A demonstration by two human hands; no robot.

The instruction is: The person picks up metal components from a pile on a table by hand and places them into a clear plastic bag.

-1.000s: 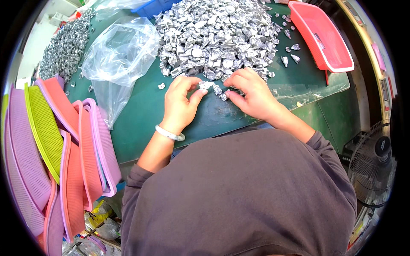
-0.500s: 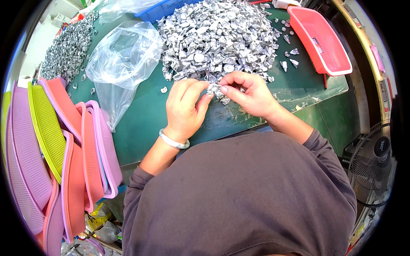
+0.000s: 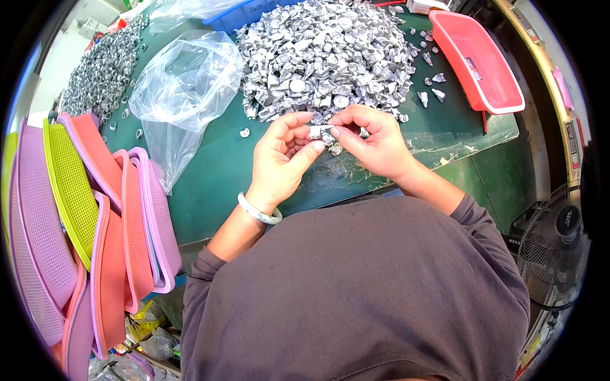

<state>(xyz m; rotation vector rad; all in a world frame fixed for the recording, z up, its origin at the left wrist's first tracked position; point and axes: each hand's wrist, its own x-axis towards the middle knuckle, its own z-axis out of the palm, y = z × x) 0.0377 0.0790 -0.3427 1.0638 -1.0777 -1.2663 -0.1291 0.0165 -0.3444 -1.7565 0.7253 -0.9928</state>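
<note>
My left hand [image 3: 283,159] and my right hand [image 3: 375,143] meet just in front of me, and between them I pinch one small silver metal piece [image 3: 318,131]: the left thumb and forefinger are closed on one end, the right fingertips on the other. A few loose pieces lie right under my hands on the green table [image 3: 216,184], at the near edge of the big heap of silver metal pieces [image 3: 324,54] that spreads out just beyond my knuckles. A pale bangle [image 3: 257,211] sits on my left wrist.

Left of the heap a clear plastic bag [image 3: 184,89] lies crumpled and open, with little or nothing in it that I can make out. Farther left is a second, smaller pile of ring-like metal parts [image 3: 101,73], well apart from the main one. A red plastic basket [image 3: 476,60] stands to my right, and I see hardly anything in it. Stacked mesh trays [image 3: 76,222] in pink, purple and yellow-green lean at my left side; a floor fan [image 3: 559,247] stands low on the right.

Judging by the size of the heap, most of the handling is left to do.
</note>
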